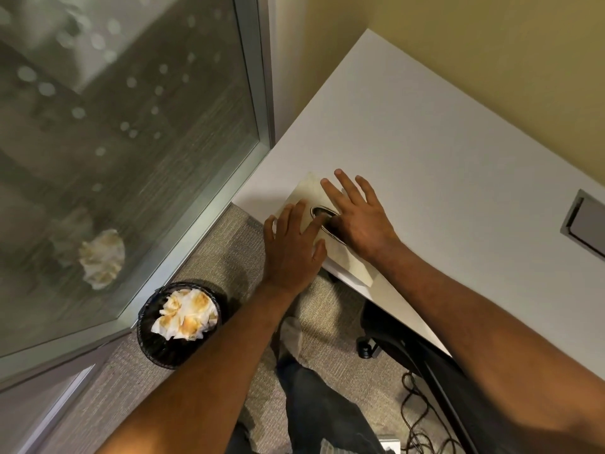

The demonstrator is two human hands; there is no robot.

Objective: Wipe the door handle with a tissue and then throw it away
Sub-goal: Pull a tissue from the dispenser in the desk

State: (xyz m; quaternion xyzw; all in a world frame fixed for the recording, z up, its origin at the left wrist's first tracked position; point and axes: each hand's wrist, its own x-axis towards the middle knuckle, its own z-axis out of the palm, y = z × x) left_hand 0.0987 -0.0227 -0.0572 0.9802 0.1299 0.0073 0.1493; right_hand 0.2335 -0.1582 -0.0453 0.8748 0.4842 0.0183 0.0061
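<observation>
A flat cream tissue box point(343, 260) lies at the near left corner of the white desk point(425, 142). Its oval opening point(319, 212) has a dark rim. My left hand point(291, 250) rests flat on the box's left side with its fingers spread. My right hand point(360, 217) lies over the right part of the opening, fingers apart, and its thumb is down at the slot. No loose tissue shows in either hand. The door handle is out of sight. A black mesh bin point(154, 352) on the carpet at lower left holds several crumpled stained tissues point(186, 314).
A glass panel in a metal frame point(262, 93) stands to the left and reflects the bin's tissues. A black office chair point(393, 339) is tucked under the desk, with cables point(415, 414) on the floor. My leg point(314, 394) is below. A grey cable hatch point(586, 221) sits in the desk at right.
</observation>
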